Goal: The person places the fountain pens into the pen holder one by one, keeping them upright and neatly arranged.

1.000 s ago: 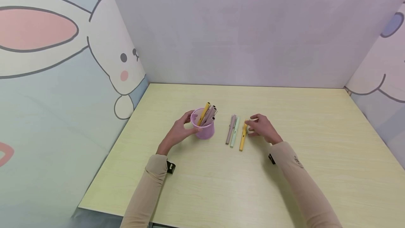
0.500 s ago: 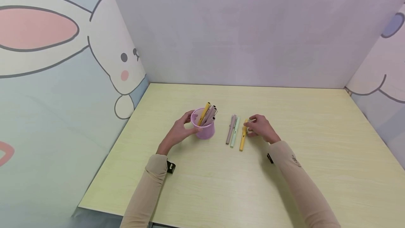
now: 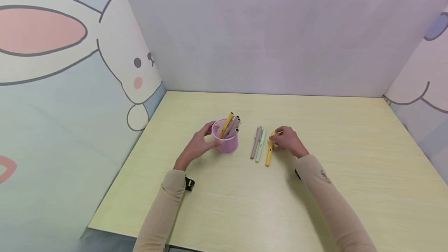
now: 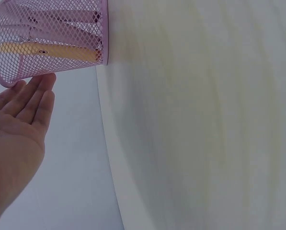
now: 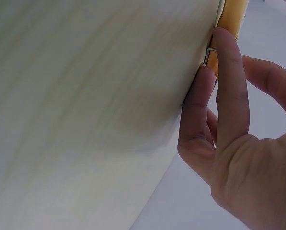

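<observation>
The yellow pen [image 3: 268, 151] lies flat, right of the pink mesh cup [image 3: 226, 142], pointing away from the person. The right hand [image 3: 287, 141] pinches its far end. The left hand [image 3: 198, 146] rests flat and straight against the cup.

We see a counter [image 3: 266, 205] of pale wood-grain laminate, smooth and matt. The pink cup [image 3: 226, 145] is fine wire mesh, coated and slightly shiny. The yellow pen [image 3: 269, 151] looks like smooth plastic with a soft sheen, its clip bright metal in the right wrist view. The sleeves [image 3: 164, 209] are soft beige cloth. The walls [image 3: 266, 30] look matt, like printed sheet.
</observation>
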Available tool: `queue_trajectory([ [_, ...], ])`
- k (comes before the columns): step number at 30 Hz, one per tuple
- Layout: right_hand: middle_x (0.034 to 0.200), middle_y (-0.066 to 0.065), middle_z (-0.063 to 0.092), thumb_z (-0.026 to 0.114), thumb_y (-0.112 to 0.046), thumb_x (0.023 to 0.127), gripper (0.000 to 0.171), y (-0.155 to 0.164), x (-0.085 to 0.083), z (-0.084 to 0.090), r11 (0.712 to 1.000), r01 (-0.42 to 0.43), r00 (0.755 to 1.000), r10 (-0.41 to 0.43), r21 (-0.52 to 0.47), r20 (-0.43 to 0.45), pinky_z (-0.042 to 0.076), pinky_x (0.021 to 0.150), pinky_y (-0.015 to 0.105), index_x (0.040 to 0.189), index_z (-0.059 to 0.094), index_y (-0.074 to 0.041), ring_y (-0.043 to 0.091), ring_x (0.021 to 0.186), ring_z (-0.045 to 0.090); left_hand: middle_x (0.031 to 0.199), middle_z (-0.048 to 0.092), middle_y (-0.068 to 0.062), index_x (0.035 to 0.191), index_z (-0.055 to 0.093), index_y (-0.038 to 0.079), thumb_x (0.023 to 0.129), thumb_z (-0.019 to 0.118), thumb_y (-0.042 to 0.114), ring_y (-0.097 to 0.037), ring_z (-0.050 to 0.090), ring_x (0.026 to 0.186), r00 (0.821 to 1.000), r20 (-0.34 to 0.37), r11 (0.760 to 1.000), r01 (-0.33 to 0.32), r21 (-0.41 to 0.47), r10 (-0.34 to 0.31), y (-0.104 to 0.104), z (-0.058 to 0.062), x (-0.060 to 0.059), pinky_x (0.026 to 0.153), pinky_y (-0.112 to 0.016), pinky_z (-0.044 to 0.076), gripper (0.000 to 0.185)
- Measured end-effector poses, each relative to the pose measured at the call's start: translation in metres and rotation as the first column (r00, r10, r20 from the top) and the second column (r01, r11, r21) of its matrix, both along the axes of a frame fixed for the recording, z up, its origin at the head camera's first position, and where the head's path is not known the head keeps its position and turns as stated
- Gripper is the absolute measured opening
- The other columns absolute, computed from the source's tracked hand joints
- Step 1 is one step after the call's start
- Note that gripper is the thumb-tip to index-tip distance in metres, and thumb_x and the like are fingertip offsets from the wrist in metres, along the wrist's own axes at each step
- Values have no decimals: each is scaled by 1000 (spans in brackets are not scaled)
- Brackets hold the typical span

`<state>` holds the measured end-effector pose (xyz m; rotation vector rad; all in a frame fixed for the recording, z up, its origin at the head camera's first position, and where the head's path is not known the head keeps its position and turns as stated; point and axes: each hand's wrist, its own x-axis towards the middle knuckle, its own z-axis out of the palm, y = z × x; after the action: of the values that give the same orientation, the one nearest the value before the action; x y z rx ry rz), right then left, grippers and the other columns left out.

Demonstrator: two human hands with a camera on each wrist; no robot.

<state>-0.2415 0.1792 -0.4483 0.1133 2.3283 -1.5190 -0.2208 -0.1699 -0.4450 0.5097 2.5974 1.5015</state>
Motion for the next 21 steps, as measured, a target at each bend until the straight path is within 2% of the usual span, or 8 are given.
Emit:
queue_trajectory([
  [10,127,31,55,67,-9,98,55,-1,-1,-2,998,-15,1000,16,69,-21,62,72,32,141,42,16,25,91,67,151,53,-11,157,41,14,91,80,37,-34,52,135,1000,-12,1000,1,0,-1,1,-1,0,111,-58,40,80],
  [15,126,30,55,69,-11,98,53,-1,-5,-5,988,-25,999,30,151,-29,61,68,30,138,44,14,19,78,70,151,53,-11,157,41,13,90,80,38,-34,52,135,1000,-13,1000,1,-3,-1,2,0,0,111,-58,40,82],
  [21,127,31,56,70,-13,97,52,-3,-9,-5,968,-43,998,52,247,-32,59,67,28,136,46,12,16,70,69,151,53,-11,157,41,13,91,80,37,-34,51,135,1000,-7,1000,-4,-5,4,3,-1,-1,111,-57,40,80],
])
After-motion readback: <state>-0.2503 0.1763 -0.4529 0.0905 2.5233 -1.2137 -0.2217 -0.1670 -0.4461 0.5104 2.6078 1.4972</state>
